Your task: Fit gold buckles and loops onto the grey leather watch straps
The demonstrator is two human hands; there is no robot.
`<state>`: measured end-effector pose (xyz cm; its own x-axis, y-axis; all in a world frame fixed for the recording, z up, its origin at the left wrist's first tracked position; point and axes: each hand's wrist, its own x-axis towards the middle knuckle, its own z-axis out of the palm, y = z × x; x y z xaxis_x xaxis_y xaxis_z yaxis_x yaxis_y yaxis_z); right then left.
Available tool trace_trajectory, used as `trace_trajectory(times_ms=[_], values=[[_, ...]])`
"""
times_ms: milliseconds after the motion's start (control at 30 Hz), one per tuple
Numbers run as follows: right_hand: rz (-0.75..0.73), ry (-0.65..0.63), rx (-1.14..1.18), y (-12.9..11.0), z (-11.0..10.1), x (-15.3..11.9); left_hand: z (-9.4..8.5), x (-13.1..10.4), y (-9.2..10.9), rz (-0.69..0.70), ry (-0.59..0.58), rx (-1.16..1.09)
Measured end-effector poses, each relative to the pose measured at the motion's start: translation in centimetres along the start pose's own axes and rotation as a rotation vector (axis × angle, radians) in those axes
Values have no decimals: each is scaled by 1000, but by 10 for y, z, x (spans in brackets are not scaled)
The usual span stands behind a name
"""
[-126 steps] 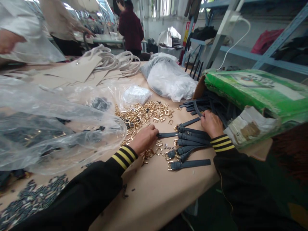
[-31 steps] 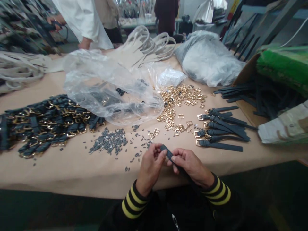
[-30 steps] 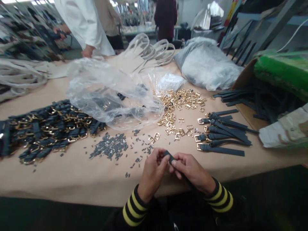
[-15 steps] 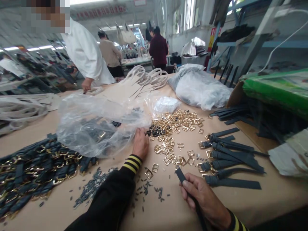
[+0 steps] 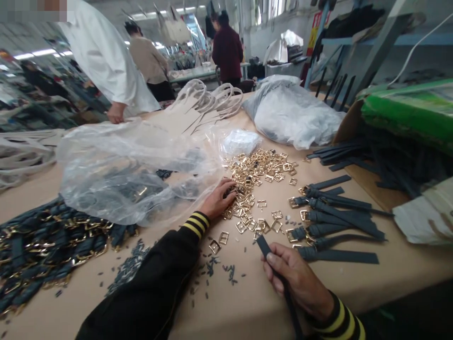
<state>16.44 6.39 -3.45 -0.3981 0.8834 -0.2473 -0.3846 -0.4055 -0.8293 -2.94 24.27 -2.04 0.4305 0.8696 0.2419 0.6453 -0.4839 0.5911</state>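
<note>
My left hand (image 5: 218, 198) rests at the left edge of a heap of gold buckles (image 5: 264, 165), its fingers curled over small dark pieces; whether it grips one is hidden. Closed around a dark strap (image 5: 264, 246), my right hand (image 5: 295, 274) has its thumb on top, and the strap's flat end points up toward the loose buckles. To the right of the heap lie several dark straps with buckles fitted (image 5: 332, 222). Small dark loops (image 5: 129, 267) are scattered near my left sleeve.
A clear plastic bag (image 5: 141, 174) spreads left of the heap, beyond a pile of buckled straps (image 5: 53, 245). Another stuffed bag (image 5: 293, 113) sits at the back. A box of straps (image 5: 392, 160) stands right. A person in white (image 5: 109, 61) works across the table.
My left hand has moved up and right, from the plastic bag's edge onto the dark pieces by the buckles. My right hand still holds the strap. The view has shifted slightly.
</note>
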Motion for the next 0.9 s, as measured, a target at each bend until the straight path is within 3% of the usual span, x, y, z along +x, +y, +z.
trace_trajectory(times_ms=[133,233,333,433,500,633,733,900], values=[[-11,-5,-13,-2,-1,-1,-7,-47,22,-42,-44,-112],[-18,1,-13,-3,-1,-2,-19,-78,35,-194,-39,-287],[-29,-5,-13,-3,0,-3,-32,-105,37,-369,128,-385],[-34,-7,-14,-2,0,-2,-39,-124,33,-474,276,-278],[-42,-12,-27,-1,0,-2,-37,-130,32,-419,262,-114],[-60,-15,-52,-1,0,-2,-24,-126,35,-202,94,140],[-60,-14,-60,-1,1,-3,-17,-117,36,-221,36,166],[-64,16,-107,-5,4,-4,-20,-114,33,-283,115,106]])
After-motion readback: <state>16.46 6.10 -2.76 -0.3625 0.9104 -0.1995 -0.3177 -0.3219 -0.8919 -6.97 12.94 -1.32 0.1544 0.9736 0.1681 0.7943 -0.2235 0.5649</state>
